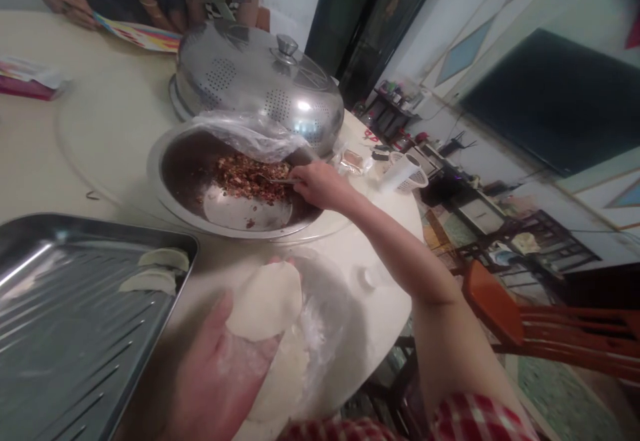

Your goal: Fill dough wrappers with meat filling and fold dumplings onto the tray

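A round dumpling wrapper [265, 298] rests across the fingers of my left hand [215, 368], its thumb along the near side. Beneath that hand, more wrappers [283, 384] lie on a floury clear plastic bag [327, 324]. My right hand [320, 184] is closed around the handle of a metal spoon [283, 180], whose tip is in the chopped filling [243, 171]. The filling sits in a wide steel bowl [163, 191], toward its far side. To the left, two folded dumplings [150, 281] lie in the right corner of a metal tray [75, 341].
A big perforated steel lid [260, 81] stands behind the bowl, with clear plastic film [245, 136] over the bowl's far rim. A white basket [407, 171] is near the table's right edge. An orange chair [500, 308] stands at right. Across the table, a person's hand [80, 8] touches a colourful sheet [137, 34].
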Available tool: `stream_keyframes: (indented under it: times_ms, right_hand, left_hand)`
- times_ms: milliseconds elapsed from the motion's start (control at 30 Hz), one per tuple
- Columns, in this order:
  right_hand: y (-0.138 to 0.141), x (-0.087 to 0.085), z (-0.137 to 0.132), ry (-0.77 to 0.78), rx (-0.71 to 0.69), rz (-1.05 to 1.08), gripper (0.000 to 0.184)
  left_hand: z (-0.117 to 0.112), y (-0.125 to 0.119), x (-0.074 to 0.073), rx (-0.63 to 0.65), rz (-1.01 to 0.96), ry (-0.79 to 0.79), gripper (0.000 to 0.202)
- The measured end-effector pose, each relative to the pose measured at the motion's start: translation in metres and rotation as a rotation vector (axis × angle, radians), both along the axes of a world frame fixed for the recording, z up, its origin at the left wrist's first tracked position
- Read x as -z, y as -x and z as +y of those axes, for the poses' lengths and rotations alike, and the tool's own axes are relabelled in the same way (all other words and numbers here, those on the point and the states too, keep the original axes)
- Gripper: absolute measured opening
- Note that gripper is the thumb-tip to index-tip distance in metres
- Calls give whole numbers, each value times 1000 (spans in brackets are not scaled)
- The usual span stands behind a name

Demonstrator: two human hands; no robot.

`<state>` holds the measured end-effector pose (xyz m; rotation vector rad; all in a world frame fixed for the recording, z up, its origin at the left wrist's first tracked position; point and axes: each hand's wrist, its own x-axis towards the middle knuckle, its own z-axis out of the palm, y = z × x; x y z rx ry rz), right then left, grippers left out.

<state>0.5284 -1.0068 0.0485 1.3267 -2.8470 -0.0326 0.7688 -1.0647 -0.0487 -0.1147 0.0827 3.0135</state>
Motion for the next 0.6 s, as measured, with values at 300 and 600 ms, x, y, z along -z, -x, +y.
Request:
stream_keyframes:
  times_ms: [300, 600]
  right_hand:
    - [7, 8, -40, 282, -137, 20, 32]
    - [3, 9, -27, 276, -186, -40, 24]
  left_hand:
    - [-4, 2, -1, 3, -22, 56, 38]
    - [-1, -1, 4, -17, -42, 73, 42]
